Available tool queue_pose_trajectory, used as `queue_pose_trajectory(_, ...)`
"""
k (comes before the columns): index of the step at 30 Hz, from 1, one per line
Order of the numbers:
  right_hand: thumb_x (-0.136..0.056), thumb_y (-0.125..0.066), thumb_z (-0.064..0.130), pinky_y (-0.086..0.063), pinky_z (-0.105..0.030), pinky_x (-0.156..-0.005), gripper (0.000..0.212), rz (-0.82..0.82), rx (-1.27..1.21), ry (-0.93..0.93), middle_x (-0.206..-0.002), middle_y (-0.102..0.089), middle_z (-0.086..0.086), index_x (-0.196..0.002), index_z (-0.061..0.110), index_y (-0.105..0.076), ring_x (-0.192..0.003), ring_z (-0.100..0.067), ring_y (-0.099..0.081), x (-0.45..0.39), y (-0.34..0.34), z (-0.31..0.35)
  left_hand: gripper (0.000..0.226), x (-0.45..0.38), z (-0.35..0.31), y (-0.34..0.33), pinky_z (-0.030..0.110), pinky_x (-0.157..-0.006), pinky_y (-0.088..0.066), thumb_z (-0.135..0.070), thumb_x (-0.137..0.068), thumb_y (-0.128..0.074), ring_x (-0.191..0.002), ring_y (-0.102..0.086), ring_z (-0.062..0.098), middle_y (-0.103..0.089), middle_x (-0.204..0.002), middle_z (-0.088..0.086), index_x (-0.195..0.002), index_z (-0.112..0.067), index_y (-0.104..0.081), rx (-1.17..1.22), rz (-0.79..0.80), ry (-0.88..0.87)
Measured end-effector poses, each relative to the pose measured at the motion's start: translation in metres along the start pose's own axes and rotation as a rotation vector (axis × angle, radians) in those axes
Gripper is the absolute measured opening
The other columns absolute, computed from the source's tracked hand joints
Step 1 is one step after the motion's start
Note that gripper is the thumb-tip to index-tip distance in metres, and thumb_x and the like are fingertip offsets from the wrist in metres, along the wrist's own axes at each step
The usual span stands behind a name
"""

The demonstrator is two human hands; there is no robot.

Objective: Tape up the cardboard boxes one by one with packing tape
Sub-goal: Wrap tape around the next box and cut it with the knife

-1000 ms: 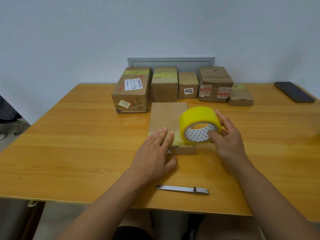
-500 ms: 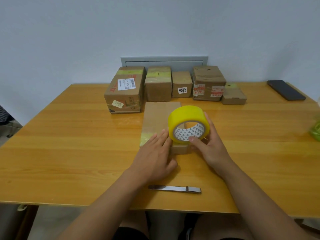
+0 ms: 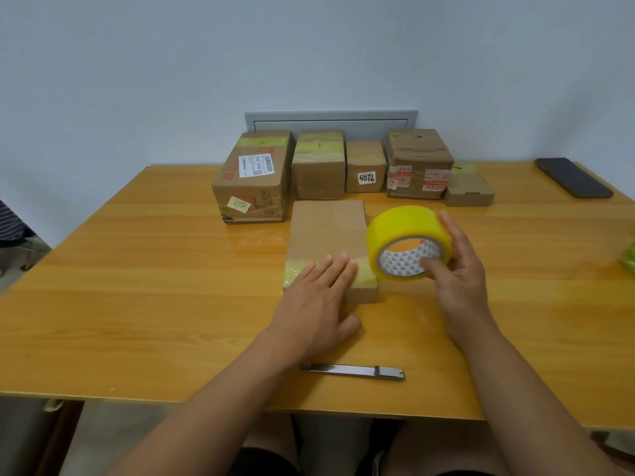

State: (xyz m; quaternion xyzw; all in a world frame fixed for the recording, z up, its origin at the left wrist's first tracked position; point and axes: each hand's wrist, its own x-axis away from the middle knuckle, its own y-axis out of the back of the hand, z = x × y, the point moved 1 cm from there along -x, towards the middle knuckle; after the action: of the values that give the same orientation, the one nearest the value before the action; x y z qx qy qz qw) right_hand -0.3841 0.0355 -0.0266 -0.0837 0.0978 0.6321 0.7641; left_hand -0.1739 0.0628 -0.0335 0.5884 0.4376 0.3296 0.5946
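A flat cardboard box (image 3: 326,231) lies in the middle of the wooden table (image 3: 137,304). A strip of yellow tape (image 3: 365,273) crosses its near end. My left hand (image 3: 318,304) lies flat on that near end, fingers straight, pressing the tape down. My right hand (image 3: 457,273) holds a yellow packing tape roll (image 3: 407,240) just off the box's right edge, thumb in the core and fingers over the outside. The tape still runs from the roll to the box.
Several taped cardboard boxes (image 3: 319,166) stand in a row along the far edge by the wall. A metal utility knife (image 3: 354,371) lies near the front edge. A dark phone (image 3: 572,176) lies at the far right. Something green (image 3: 628,259) shows at the right edge.
My right hand has carried the roll to the right, past the box's right edge, drawing tape across the near end. My left hand stays pressed on the box.
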Motion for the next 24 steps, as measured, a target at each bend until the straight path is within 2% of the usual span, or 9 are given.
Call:
queue_pose_trajectory(2,-0.092,-0.053,-0.008,-0.053,-0.032,-0.096,0.071,-0.059,0.009,0.011,-0.138,-0.050,0.014,-0.136,0.047,-0.045,-0.119,-0.005,-0.054,-0.001,0.004,0.000,0.079,0.000,-0.002,0.000,0.034,-0.122,0.001,-0.056,-0.094,-0.041,-0.152,0.001,0.019,0.002,-0.166,-0.003,-0.157,-0.033,0.003,-0.005,0.002,-0.006)
queue_pose_trajectory(4,-0.094,-0.049,-0.006,-0.054,-0.018,-0.084,0.069,-0.059,0.036,0.013,-0.142,-0.045,0.010,-0.138,0.046,-0.044,-0.117,-0.003,-0.053,0.000,0.003,-0.001,0.077,-0.001,-0.003,0.000,0.035,-0.122,0.000,-0.055,-0.095,-0.041,-0.152,0.001,0.020,0.001,-0.166,-0.002,-0.157,-0.035,0.001,-0.009,0.006,0.002)
queue_pose_trajectory(6,-0.096,-0.047,-0.005,-0.049,-0.007,-0.074,0.066,-0.049,0.075,0.014,-0.137,-0.043,0.011,-0.141,0.043,-0.042,-0.111,0.004,-0.051,0.000,0.002,-0.004,0.076,-0.002,-0.004,0.001,0.036,-0.122,-0.001,-0.054,-0.095,-0.042,-0.152,0.000,0.020,0.000,-0.166,-0.002,-0.157,-0.035,-0.002,-0.004,0.009,0.016)
queue_pose_trajectory(8,-0.096,-0.047,-0.005,-0.047,-0.005,-0.072,0.066,-0.042,0.119,0.015,-0.132,-0.042,0.011,-0.143,0.042,-0.041,-0.106,0.010,-0.050,-0.002,0.003,-0.008,0.075,-0.002,-0.005,0.002,0.036,-0.122,-0.001,-0.052,-0.095,-0.042,-0.152,-0.001,0.020,-0.002,-0.166,-0.003,-0.157,-0.034,-0.005,-0.004,0.006,0.023)
queue_pose_trajectory(10,-0.096,-0.048,-0.003,-0.047,-0.005,-0.073,0.067,-0.028,0.174,0.014,-0.131,-0.041,0.012,-0.143,0.043,-0.040,-0.107,0.007,-0.050,-0.002,0.003,-0.010,0.074,-0.003,-0.007,0.002,0.038,-0.122,-0.003,-0.051,-0.095,-0.042,-0.152,-0.002,0.021,-0.001,-0.166,-0.006,-0.157,-0.032,-0.007,-0.003,0.001,0.025)
queue_pose_trajectory(12,-0.097,-0.048,-0.001,-0.048,-0.009,-0.077,0.067,-0.020,0.210,0.020,-0.133,-0.041,0.011,-0.143,0.045,-0.039,-0.113,-0.002,-0.050,-0.002,0.003,-0.012,0.071,-0.005,-0.008,0.001,0.041,-0.123,-0.005,-0.050,-0.097,-0.040,-0.152,-0.001,0.021,0.000,-0.165,-0.008,-0.158,-0.030,-0.008,-0.005,-0.001,0.024)
queue_pose_trajectory(14,-0.097,-0.048,0.000,-0.050,-0.018,-0.085,0.066,-0.017,0.217,0.018,-0.138,-0.041,0.011,-0.144,0.046,-0.038,-0.122,-0.010,-0.048,-0.002,0.003,-0.013,0.068,-0.009,-0.009,-0.001,0.043,-0.124,-0.004,-0.051,-0.100,-0.035,-0.152,0.002,0.021,-0.003,-0.165,-0.007,-0.158,-0.026,-0.010,-0.030,0.000,0.016)
queue_pose_trajectory(19,-0.098,-0.048,0.004,-0.051,-0.042,-0.098,0.066,-0.022,0.261,0.021,-0.148,-0.042,0.005,-0.144,0.049,-0.036,-0.128,-0.017,-0.048,-0.002,0.003,-0.016,0.066,-0.020,-0.006,-0.002,0.043,-0.123,-0.007,-0.054,-0.102,-0.029,-0.152,-0.003,0.024,-0.005,-0.165,-0.005,-0.157,-0.026,-0.008,-0.066,0.071,0.005)
queue_pose_trajectory(24,-0.098,-0.047,0.007,-0.048,-0.046,-0.101,0.064,-0.024,0.334,-0.007,-0.145,-0.044,-0.002,-0.150,0.036,-0.025,-0.125,-0.021,-0.050,-0.002,0.002,-0.019,0.060,-0.020,-0.005,-0.006,0.046,-0.123,-0.010,-0.047,-0.105,-0.023,-0.152,-0.004,0.029,-0.004,-0.166,-0.003,-0.157,-0.028,0.000,-0.119,0.067,-0.018)
